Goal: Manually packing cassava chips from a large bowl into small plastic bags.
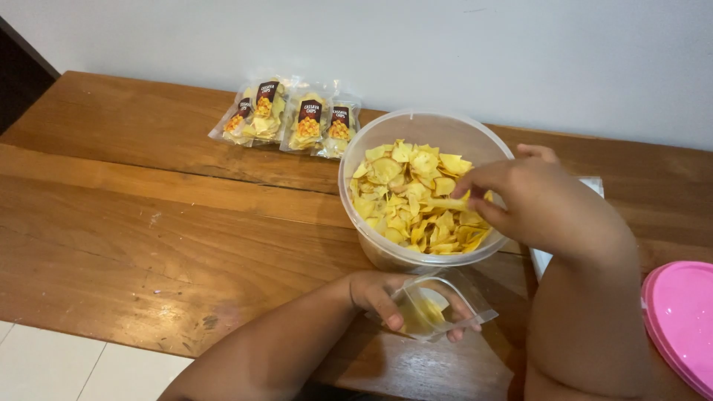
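Your right hand [546,200] reaches over the round clear plastic tub [423,189], fingers [483,182] pinched nearly closed on one pale yellow chip [445,202] just above the heap of chips [412,197] that fills the tub. Your left hand [382,293] holds a small clear pouch [434,304] near the table [134,223] edge, just in front of the tub; thumb and fingers grip the pouch at its sides so that its mouth stands open, with a little yellow content visible inside. To do this step well, keep the pouch mouth spread wide and tilted toward the tub, carry the chip flat across the short gap, and release it only once it is inside the opening; a light pinch appears advisable, since thin chips of this kind probably snap under pressure. Four filled, sealed chip packets [286,119] lie side by side at the back of the table near the wall, well apart from both hands. A pink lid [679,319] lies at the right and is cut off by the frame edge. A flat white object [594,186] behind your right forearm is mostly covered, so its kind cannot be determined. How full the pouch is cannot be judged through the fingers and the glare.
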